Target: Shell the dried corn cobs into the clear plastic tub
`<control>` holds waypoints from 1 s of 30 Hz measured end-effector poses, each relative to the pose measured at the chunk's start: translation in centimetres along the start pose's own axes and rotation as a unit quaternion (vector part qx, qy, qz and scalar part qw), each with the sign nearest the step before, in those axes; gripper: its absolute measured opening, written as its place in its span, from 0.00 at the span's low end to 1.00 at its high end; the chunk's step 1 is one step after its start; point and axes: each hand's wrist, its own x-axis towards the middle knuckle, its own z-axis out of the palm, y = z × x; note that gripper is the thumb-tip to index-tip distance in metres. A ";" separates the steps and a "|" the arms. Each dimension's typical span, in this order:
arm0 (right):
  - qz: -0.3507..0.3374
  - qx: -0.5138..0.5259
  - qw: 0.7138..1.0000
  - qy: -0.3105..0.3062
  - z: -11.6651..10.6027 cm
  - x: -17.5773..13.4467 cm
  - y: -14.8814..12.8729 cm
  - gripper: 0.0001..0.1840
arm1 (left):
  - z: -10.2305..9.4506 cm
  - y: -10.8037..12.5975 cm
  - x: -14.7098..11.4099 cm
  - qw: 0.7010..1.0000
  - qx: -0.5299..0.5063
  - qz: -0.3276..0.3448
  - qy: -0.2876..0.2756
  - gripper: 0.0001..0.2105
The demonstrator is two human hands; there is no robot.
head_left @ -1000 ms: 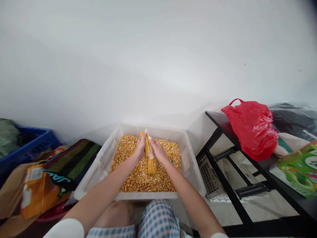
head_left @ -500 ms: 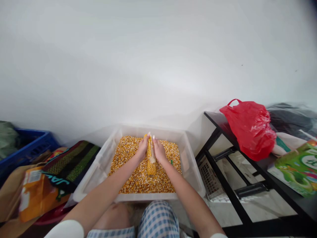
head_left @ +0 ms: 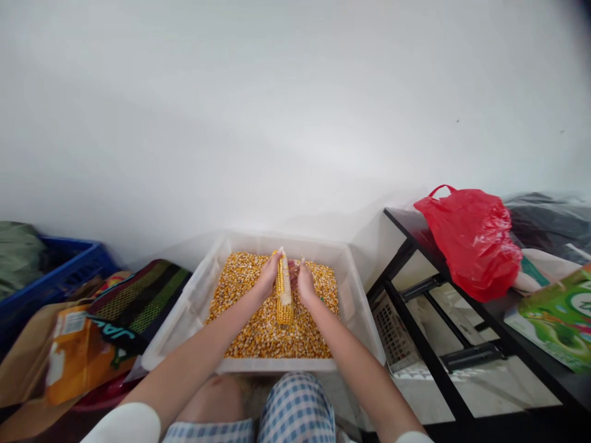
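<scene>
A corn cob (head_left: 284, 289) lies in my left hand (head_left: 268, 277), which wraps round its left side. A pale strip without kernels runs along the cob's upper right face, and yellow kernels cover its left side and near end. My right hand (head_left: 305, 284) is just right of the cob, turned towards it with its fingers apart and nothing seen in it. Below both hands, loose corn kernels (head_left: 249, 335) fill the bottom of a translucent plastic bin (head_left: 364, 320).
To the left are a blue crate (head_left: 87, 261), a mesh bag (head_left: 143, 295) and an orange package (head_left: 74, 363). At right stands a black table (head_left: 415, 231) bearing a red plastic bag (head_left: 475, 246) and a green carton (head_left: 558, 320). A white wall rises behind the bin.
My right hand has come away from the cob to the right and opened. The cob has turned, so more of its bare strip shows. My left hand keeps hold of it.
</scene>
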 end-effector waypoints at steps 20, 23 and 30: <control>-0.165 -0.068 0.981 -0.071 1.5 -1.4 -0.9 0.24 | -0.4 -0.1 0.0 0.991 0.056 0.125 -0.007 0.18; -0.166 -0.058 0.983 -0.060 2.0 -1.5 -0.1 0.24 | -0.8 -0.4 0.3 0.987 0.079 0.136 0.027 0.18; -0.138 -0.094 0.986 0.000 3.0 -1.2 0.4 0.27 | -1.0 0.0 0.2 0.979 0.095 0.168 0.065 0.18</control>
